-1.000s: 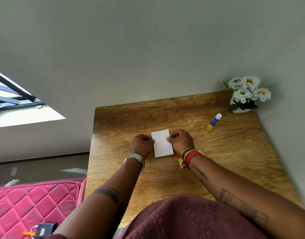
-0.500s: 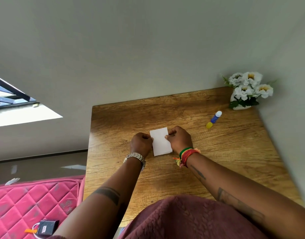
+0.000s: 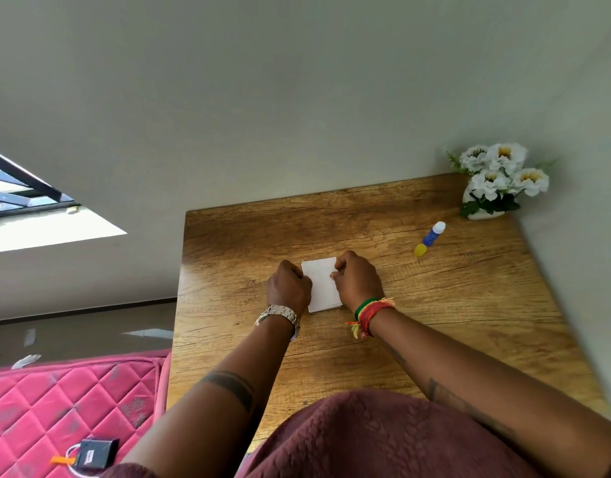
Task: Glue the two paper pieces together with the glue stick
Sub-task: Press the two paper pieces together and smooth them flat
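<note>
A small white paper stack [image 3: 321,284] lies flat near the middle of the wooden table [image 3: 435,305]. My left hand [image 3: 288,288] is curled against its left edge and my right hand [image 3: 357,279] against its right edge, both fingers on the paper. Whether it is one sheet or two on top of each other I cannot tell. The glue stick [image 3: 430,239], blue with a white cap and a yellow base, lies on the table to the far right, apart from both hands.
A white vase of white flowers [image 3: 497,181] stands in the table's far right corner against the wall. A pink quilted mattress [image 3: 66,408] lies left of the table with a small black device [image 3: 93,451] on it.
The hands have stayed at the paper's two sides, with the fingers shifting slightly along its edges. The glue stick has not moved.
</note>
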